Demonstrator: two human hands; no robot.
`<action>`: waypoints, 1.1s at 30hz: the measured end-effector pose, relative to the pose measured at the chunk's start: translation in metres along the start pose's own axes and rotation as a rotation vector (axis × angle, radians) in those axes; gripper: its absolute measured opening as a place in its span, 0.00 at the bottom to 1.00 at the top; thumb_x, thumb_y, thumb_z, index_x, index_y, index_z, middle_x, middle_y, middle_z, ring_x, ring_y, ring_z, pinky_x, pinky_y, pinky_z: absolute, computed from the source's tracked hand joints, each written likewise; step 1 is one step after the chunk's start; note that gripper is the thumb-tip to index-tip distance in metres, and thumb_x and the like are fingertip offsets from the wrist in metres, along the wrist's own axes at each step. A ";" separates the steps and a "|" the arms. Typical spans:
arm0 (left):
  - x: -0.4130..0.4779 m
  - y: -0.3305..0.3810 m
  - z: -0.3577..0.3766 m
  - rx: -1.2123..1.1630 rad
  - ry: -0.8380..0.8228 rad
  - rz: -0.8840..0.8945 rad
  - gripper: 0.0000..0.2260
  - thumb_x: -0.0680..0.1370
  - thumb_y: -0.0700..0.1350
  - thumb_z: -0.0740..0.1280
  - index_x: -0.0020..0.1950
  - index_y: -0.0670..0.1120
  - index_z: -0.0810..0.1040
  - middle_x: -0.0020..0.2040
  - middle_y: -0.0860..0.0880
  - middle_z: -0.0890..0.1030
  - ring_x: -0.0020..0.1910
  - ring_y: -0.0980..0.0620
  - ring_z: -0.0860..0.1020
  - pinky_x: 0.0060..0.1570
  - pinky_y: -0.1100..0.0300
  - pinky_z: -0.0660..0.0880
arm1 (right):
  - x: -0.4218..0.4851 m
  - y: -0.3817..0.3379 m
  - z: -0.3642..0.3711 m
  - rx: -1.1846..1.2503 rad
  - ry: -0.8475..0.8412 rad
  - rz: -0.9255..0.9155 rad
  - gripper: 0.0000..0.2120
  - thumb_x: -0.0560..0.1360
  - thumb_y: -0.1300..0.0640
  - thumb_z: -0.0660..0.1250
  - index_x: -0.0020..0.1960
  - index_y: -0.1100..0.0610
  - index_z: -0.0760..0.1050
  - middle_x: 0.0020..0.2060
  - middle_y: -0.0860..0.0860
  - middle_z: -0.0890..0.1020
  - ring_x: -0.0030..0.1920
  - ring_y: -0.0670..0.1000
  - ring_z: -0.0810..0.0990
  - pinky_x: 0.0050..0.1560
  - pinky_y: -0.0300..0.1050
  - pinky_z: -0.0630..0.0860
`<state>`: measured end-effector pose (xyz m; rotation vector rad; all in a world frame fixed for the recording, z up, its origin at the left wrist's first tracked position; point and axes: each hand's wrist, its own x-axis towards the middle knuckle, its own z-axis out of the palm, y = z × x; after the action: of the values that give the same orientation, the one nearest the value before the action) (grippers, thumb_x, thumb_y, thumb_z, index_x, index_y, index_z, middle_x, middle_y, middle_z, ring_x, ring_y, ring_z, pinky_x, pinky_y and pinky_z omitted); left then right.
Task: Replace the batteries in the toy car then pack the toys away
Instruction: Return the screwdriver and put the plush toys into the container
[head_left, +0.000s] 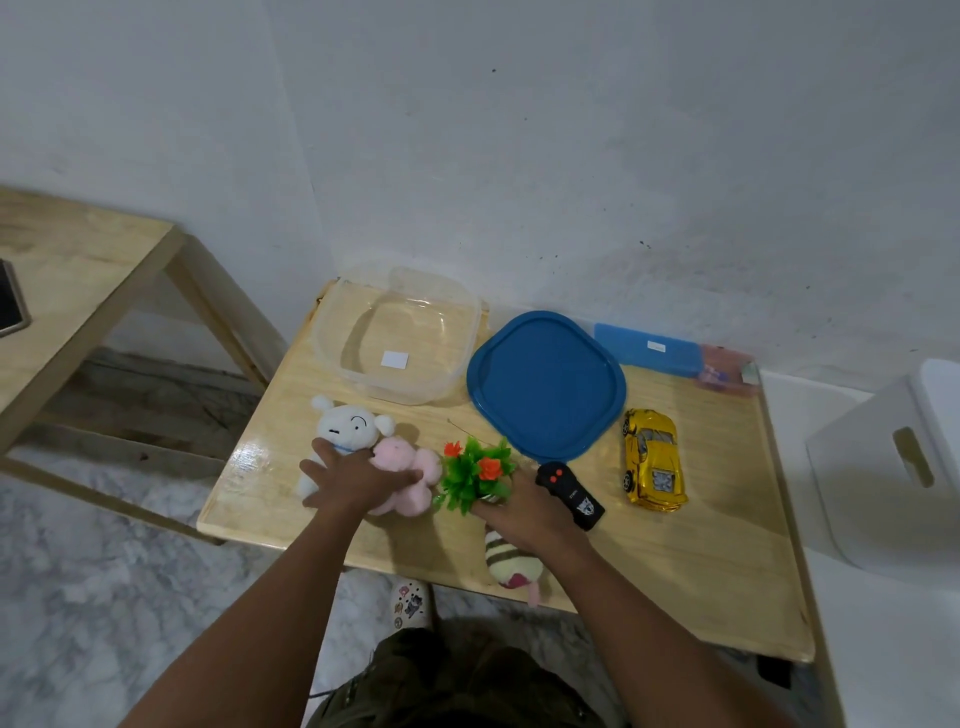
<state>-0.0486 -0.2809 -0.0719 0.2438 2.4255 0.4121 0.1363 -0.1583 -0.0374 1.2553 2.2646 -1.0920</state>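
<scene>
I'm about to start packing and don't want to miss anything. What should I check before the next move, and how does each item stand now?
1. Clear container open and empty: ok, only a white label inside.
2. Blue lid off, lying beside it: ok.
3. Yellow car batteries replaced: cannot tell; it stands on its wheels, no hand on it.
4. Left hand grip: cannot tell; it rests across the white plush and pink plush.
5. Right hand grip on the plant: cannot tell; the leaves hide its hold.
6. Striped plush safe on the table: not ok; it lies right at the front edge.
</scene>
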 end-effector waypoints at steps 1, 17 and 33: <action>0.001 -0.001 0.001 0.004 0.002 -0.002 0.46 0.58 0.71 0.75 0.71 0.55 0.68 0.71 0.43 0.52 0.71 0.36 0.53 0.67 0.34 0.62 | 0.002 -0.002 0.002 -0.007 0.006 -0.007 0.34 0.68 0.28 0.63 0.68 0.44 0.66 0.63 0.51 0.78 0.62 0.59 0.76 0.54 0.49 0.72; -0.007 0.001 -0.006 0.015 0.045 0.154 0.35 0.63 0.65 0.76 0.64 0.53 0.74 0.63 0.41 0.65 0.65 0.38 0.66 0.59 0.45 0.72 | 0.011 0.009 0.006 0.403 -0.021 -0.141 0.23 0.62 0.40 0.73 0.55 0.42 0.75 0.48 0.42 0.84 0.50 0.45 0.82 0.57 0.56 0.78; -0.005 0.050 -0.146 -0.419 0.137 0.533 0.11 0.67 0.51 0.80 0.43 0.55 0.79 0.40 0.57 0.80 0.37 0.64 0.77 0.29 0.70 0.71 | 0.048 -0.110 -0.095 0.650 0.121 -0.283 0.15 0.73 0.53 0.71 0.59 0.50 0.75 0.47 0.52 0.84 0.45 0.51 0.84 0.40 0.44 0.79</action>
<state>-0.1349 -0.2694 0.0560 0.6946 2.3097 1.1875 0.0262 -0.0940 0.0470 1.2548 2.3042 -2.0233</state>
